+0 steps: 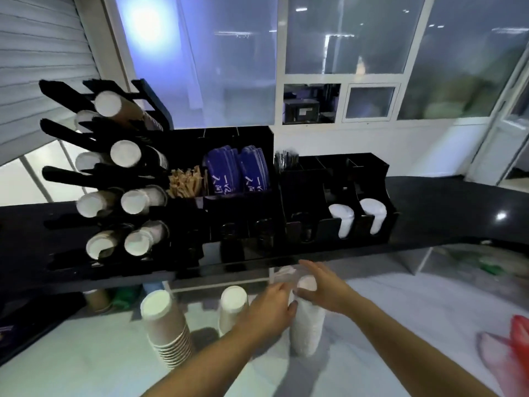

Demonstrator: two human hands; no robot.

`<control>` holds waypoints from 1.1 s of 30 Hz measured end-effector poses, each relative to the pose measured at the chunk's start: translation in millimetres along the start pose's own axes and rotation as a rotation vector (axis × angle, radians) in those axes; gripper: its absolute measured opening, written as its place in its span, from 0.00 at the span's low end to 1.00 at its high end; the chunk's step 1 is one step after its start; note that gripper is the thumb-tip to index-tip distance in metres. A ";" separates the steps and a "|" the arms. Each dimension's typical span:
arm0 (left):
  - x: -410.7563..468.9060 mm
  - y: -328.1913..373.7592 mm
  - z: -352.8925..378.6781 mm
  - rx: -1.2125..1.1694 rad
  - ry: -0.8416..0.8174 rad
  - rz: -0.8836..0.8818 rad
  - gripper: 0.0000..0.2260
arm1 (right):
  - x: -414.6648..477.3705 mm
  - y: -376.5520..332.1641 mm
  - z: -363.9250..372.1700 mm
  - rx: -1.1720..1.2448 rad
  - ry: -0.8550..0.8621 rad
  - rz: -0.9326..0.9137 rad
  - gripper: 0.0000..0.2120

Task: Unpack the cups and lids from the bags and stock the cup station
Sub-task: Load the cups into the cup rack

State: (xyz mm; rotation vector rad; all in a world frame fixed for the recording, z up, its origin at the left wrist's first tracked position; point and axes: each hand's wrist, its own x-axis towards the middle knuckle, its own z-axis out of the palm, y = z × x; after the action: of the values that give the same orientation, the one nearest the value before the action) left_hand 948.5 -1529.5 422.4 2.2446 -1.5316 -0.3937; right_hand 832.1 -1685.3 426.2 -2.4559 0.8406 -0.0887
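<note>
Directly ahead, the cup stack point(307, 330) is held upright, gripped by the left hand point(266, 308). The right hand's point(323, 287) hold on its top cannot be told.

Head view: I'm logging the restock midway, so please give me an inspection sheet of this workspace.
Surface: white counter below a black ledge.
Job's things: brown cup stack, pale cup stack and white stack upside down on the counter; cup rack partly filled; white lids in the organiser.
Clutter: red-and-pink item, unclear.
Hands: left hand grips the white stack; right hand at its top, grip blurred.
Cables: nothing seen.
Surroundings: windows.
</note>
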 end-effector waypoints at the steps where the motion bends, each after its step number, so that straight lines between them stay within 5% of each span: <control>1: -4.0 6.6 8.1 -0.061 -0.005 -0.032 0.21 | -5.7 7.6 5.6 0.079 -0.020 0.021 0.43; 6: -15.0 13.1 33.5 -0.247 -0.088 -0.123 0.25 | -25.3 24.9 34.9 0.430 0.043 0.072 0.43; 13: -26.4 -0.4 40.9 -0.324 -0.212 -0.150 0.32 | -30.6 41.9 58.4 0.570 0.096 0.148 0.42; 20: -35.6 2.7 47.2 -0.476 -0.196 -0.124 0.41 | -49.5 43.5 18.8 1.178 0.119 0.199 0.31; 26: -44.9 15.6 42.6 -0.719 -0.356 -0.177 0.27 | -84.0 38.4 24.9 1.399 0.112 0.265 0.33; 33: -54.8 22.2 54.2 -0.870 -0.510 -0.251 0.31 | -105.8 23.0 54.3 1.655 0.259 0.373 0.34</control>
State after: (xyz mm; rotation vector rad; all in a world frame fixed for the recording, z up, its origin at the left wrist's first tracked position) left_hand 886.6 -1494.4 385.4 1.6688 -0.9523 -1.4688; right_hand 746.8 -1613.1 379.5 -0.7362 0.7697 -0.6598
